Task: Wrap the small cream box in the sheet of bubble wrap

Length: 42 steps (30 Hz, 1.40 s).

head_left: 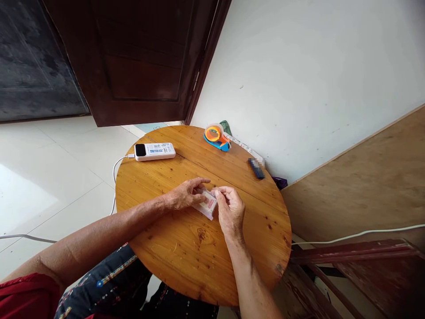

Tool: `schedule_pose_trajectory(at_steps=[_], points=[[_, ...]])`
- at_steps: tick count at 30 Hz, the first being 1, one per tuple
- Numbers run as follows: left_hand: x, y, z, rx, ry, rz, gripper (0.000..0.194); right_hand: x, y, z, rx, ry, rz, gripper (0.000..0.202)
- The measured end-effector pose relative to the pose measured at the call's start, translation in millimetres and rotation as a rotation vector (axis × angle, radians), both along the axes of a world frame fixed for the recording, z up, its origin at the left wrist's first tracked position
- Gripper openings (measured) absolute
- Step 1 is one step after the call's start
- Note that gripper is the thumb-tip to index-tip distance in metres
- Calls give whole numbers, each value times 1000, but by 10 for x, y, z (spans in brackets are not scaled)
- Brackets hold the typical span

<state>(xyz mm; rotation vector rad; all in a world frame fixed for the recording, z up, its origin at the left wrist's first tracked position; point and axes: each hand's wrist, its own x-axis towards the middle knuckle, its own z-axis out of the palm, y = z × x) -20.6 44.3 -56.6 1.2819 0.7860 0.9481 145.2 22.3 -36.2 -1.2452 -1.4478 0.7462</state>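
Note:
A small flat packet [210, 204] in clear plastic, with pale contents and red print, is held low over the round wooden table [202, 261]. My left hand [187, 194] has its thumb on the packet's left part, its index finger stretched out beyond it and the other fingers partly hidden beneath. At the packet's upper right edge, my right hand [231, 207] pinches between thumb and curled index finger. What exactly lies inside the plastic is too small to make out.
A white power-bank-like device [156, 151] with a cable stands at the table's left. Towards the back are an orange and blue tape dispenser [217, 137], a printed paper strip [244, 146] and a blurred dark object [256, 168]. The wall [315, 79] borders the right side.

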Motion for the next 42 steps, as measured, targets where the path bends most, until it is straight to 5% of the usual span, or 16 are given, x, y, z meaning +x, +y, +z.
schedule_pose_trajectory(at_steps=[14, 25, 30, 37, 42], points=[[-39, -28, 110, 3, 160, 51, 48, 222, -87, 130, 278, -456, 344, 14], [-24, -30, 19, 9, 95, 31, 59, 278, -131, 124, 388, -532, 204, 21], [-28, -33, 1, 6, 33, 10, 58, 244, -119, 107, 404, -582, 267, 15], [-39, -34, 40, -46, 18, 39, 61, 296, -95, 85, 404, -445, 60, 17], [-107, 18, 74, -89, -91, 112, 55, 295, -84, 60, 390, -402, 47, 16]])
